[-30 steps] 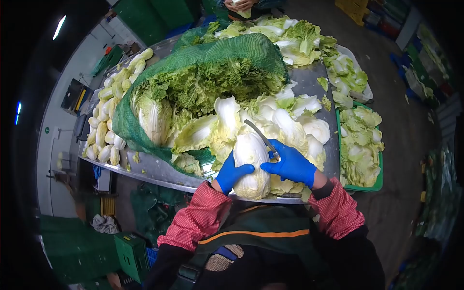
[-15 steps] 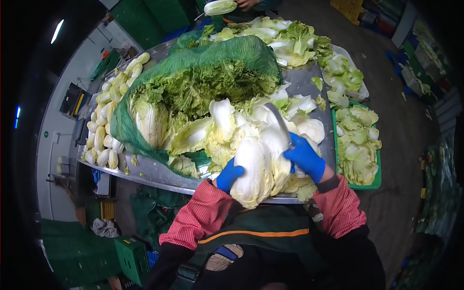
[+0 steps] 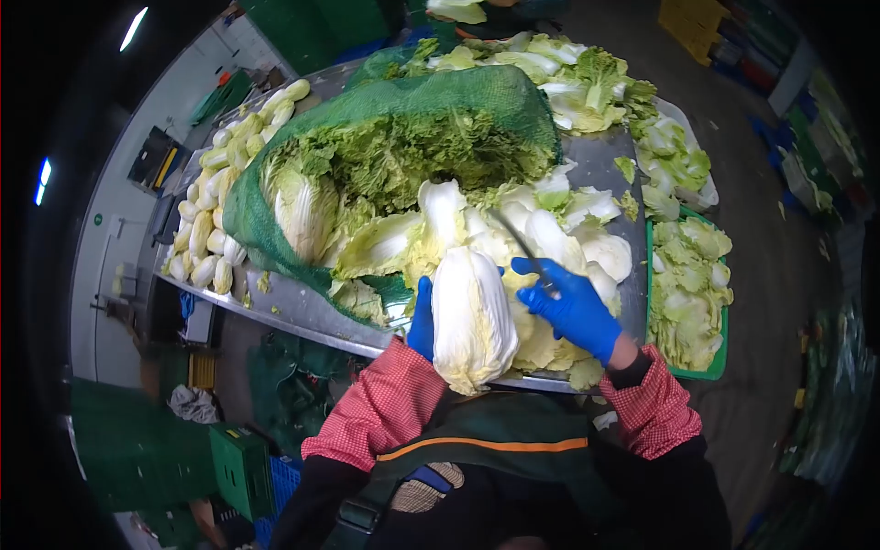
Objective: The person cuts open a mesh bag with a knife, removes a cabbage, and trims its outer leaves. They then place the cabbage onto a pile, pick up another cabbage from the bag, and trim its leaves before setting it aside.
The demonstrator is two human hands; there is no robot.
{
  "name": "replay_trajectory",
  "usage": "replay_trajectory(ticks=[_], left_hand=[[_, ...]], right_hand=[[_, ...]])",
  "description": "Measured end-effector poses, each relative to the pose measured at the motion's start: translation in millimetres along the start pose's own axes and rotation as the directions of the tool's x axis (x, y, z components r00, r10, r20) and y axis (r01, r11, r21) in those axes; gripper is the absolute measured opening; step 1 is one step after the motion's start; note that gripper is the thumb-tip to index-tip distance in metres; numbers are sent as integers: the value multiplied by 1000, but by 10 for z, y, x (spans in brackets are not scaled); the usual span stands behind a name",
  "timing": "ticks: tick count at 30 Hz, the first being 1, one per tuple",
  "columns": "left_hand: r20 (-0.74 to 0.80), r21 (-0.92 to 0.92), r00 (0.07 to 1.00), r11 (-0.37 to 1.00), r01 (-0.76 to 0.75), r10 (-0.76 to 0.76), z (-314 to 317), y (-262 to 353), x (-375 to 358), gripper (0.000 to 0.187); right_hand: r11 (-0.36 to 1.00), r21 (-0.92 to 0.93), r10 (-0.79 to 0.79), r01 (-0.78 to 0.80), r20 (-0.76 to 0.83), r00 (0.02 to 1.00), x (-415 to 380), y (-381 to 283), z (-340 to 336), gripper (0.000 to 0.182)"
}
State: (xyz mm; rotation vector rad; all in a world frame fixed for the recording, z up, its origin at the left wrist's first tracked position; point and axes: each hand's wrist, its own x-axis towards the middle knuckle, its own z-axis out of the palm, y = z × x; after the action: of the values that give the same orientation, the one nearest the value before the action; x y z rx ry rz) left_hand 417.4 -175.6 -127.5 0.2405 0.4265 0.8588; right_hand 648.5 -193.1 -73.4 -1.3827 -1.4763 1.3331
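Note:
In the head view, a napa cabbage (image 3: 472, 321) with white ribs and a pale yellow leafy end stands near the front edge of the table. My blue-gloved left hand (image 3: 422, 321) grips it from the left, its fingers partly hidden behind the head. Just to the right, my blue-gloved right hand (image 3: 573, 310) holds a knife (image 3: 519, 238) whose blade points up and left over loose cabbage leaves (image 3: 550, 240). Beyond them lies a green mesh sack (image 3: 449, 92), open towards me, with leafy cabbages inside. One whole cabbage (image 3: 304, 215) shows at its left end.
Trimmed cabbages (image 3: 206, 215) are piled on the left of the metal table (image 3: 344, 332). A green crate (image 3: 706, 371) full of leaves stands at the right edge, with a pale tub (image 3: 706, 188) of leaves behind it. More leaves (image 3: 587, 87) heap at the far side, near another person.
The outer leaf between my hands has come away from the cabbage. My right hand has parted from the cabbage, still with the knife. The view has shifted slightly.

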Motion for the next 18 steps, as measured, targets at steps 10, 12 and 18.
replay_trajectory(ticks=[10, 12, 18], left_hand=[[16, 589, 998, 806, -61, 64, -232, 366, -179, 75], [46, 622, 998, 780, -66, 48, -223, 485, -206, 79], [-15, 747, 989, 659, -89, 150, -277, 652, -86, 86]], right_hand=[[985, -45, 169, -164, 172, 970, 211, -33, 541, 71], [986, -163, 69, -44, 152, 986, 232, -79, 599, 75], [972, -233, 46, -19, 110, 993, 393, -108, 774, 84]])
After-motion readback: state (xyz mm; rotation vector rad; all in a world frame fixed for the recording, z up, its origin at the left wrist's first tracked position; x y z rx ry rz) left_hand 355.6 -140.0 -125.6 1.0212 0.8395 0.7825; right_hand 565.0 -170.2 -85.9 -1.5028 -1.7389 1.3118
